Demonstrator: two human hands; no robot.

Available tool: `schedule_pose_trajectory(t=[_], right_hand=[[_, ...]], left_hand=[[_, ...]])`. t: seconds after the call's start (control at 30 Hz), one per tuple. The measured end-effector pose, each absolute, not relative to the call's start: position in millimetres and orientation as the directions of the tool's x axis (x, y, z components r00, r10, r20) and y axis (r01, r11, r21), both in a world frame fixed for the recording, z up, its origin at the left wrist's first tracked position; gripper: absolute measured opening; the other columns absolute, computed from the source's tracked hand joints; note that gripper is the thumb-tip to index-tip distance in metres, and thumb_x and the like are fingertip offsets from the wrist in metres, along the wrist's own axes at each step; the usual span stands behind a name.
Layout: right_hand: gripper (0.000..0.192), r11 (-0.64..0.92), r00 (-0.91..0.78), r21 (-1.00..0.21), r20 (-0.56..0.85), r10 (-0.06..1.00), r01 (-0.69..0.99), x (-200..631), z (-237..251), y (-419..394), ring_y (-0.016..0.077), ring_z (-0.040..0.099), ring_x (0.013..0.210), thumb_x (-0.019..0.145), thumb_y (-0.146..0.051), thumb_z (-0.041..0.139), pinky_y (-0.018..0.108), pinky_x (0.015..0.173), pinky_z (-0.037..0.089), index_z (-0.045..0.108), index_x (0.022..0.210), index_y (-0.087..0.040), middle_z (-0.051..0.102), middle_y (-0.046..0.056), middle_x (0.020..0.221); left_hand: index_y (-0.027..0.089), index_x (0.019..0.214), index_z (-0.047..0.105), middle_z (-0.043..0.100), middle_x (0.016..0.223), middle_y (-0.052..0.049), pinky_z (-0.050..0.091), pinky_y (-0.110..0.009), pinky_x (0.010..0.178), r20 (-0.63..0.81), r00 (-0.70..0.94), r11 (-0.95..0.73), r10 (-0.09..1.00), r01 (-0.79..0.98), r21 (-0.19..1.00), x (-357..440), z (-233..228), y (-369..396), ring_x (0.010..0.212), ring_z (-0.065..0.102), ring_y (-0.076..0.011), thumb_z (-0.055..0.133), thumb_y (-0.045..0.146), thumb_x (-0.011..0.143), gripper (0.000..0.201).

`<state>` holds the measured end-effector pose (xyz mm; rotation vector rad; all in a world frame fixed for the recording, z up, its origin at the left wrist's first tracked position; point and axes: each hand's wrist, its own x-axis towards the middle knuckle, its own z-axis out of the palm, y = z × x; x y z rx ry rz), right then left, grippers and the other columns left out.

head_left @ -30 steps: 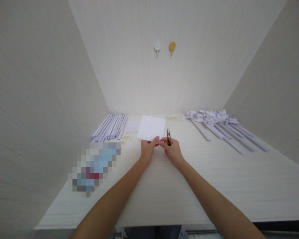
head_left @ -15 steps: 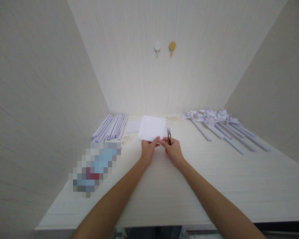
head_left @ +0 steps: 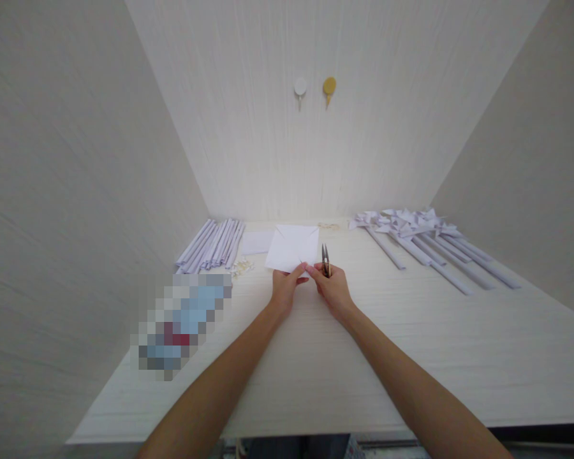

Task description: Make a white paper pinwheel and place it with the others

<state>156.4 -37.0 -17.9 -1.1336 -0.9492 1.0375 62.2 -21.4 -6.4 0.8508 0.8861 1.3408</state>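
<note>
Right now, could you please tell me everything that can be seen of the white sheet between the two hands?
The white sheet looks like thin, plain paper, roughly square, with faint diagonal lines near its corners; whether these are cuts or creases is unclear. The left hand holds its near edge, thumb on top, and the fingertips of the right hand meet it near the right end of that edge. Whether its far edge touches the table cannot be told.
</note>
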Motion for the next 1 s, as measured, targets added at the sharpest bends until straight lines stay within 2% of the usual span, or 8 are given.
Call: schedule_pose_trajectory(t=[0.2,0.53,0.77,1.0], right_hand=[[0.035,0.108,0.256,-0.979,0.062,0.965,-0.171,157.1,-18.4,-36.8,0.0041,0.022,0.034,0.052,-0.045,0.068,0.022,0.035,0.017,0.046,0.057,-0.018,0.031,-0.011,0.038],[0.033,0.111,0.278,-0.971,0.049,0.959,-0.213,156.5,-14.3,-37.6,0.0038,0.024,0.033,0.050,-0.041,0.070,0.021,0.034,0.017,0.047,0.054,-0.018,0.033,-0.010,0.037],[0.034,0.085,0.263,-0.959,0.012,0.965,-0.269,156.6,-11.4,-39.9,0.0032,0.023,0.031,0.045,-0.037,0.073,0.021,0.033,0.014,0.046,0.054,-0.018,0.034,-0.011,0.035],[0.034,0.079,0.214,-0.959,0.020,0.977,-0.271,157.2,-13.1,-39.9,0.0026,0.022,0.032,0.047,-0.037,0.072,0.020,0.033,0.013,0.045,0.054,-0.018,0.033,-0.011,0.036]], left_hand=[[0.013,0.077,0.065,0.067,0.077,-0.006,0.047,-0.022,0.052,-0.041,0.069,0.068,0.997,-0.452,0.890,61.7,-6.5,-22.0,0.067,0.060,-0.0141,0.071,0.026,0.051,0.030],[0.012,0.062,0.062,0.062,0.063,-0.002,0.045,-0.021,0.049,-0.099,0.111,0.143,0.989,-0.528,0.837,62.4,-1.9,-24.0,0.056,0.054,-0.0095,0.070,0.022,0.048,0.019],[0.014,0.064,0.059,0.060,0.064,0.001,0.043,-0.019,0.047,-0.112,0.108,0.154,0.988,-0.581,0.799,61.3,2.5,-25.4,0.055,0.053,-0.0080,0.070,0.019,0.048,0.020],[0.015,0.073,0.059,0.061,0.069,0.002,0.041,-0.019,0.046,-0.034,0.109,0.089,0.993,-0.548,0.832,62.4,0.5,-23.5,0.054,0.053,-0.0078,0.069,0.017,0.049,0.027]])
